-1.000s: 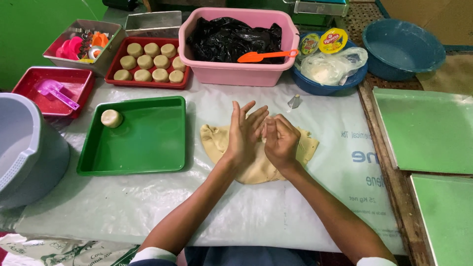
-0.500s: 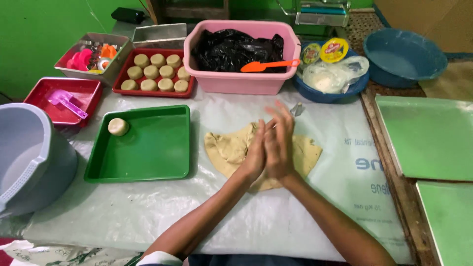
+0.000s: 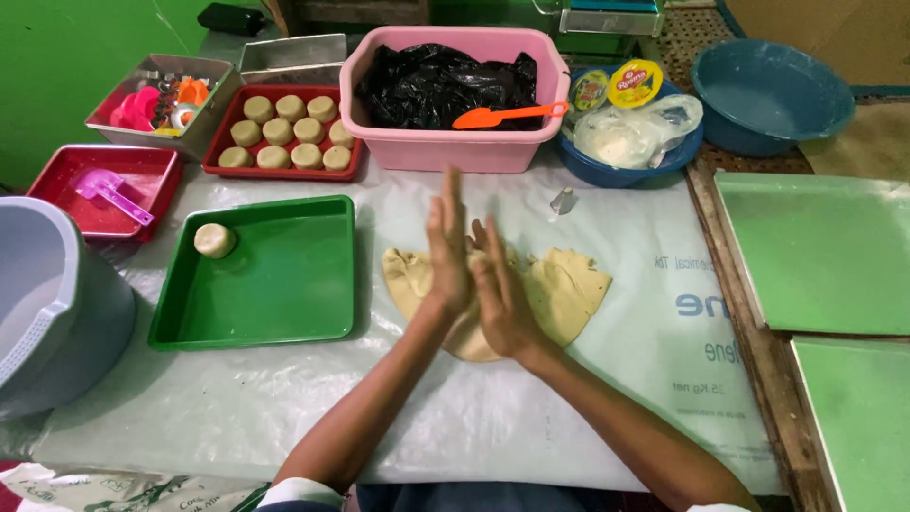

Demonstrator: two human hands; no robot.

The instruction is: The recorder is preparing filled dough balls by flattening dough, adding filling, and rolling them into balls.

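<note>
Entry, all places given from the flattened dough sheet (image 3: 559, 289).

1. Tabletop (image 3: 284, 408), under a pale plastic sheet, carried everything listed.
2. Grey bucket (image 3: 47, 313), far left of the dough sheet, at the tabletop's edge.
3. Pink tub (image 3: 455, 142), lined with black plastic, beyond the dough sheet; an orange scoop (image 3: 507, 115) lay across its rim.
4. Green tray (image 3: 261, 275), just left of the dough sheet, held a single dough ball (image 3: 214, 240) in its far left corner.
5. Red tray of dough rounds (image 3: 284, 133), beyond the green tray.
6. Dough sheet: lay flat on the plastic, directly under the hands, partly hidden by them. Its long axis ran left to right; the far edge was roughly straight, the near edge curved toward the person, and a squared corner pointed right.
7. Left hand (image 3: 448, 256) and right hand (image 3: 498, 294): raised above the dough sheet, palm to palm, fingers straight and pointing away from the person. Whether the grip enclosed anything between the palms could not be told.

Handling note, as judgement: with palms pressed like this, even pressure and a small circling motion would suit shaping or brushing off; staying over the dough sheet would keep crumbs on it.
</note>
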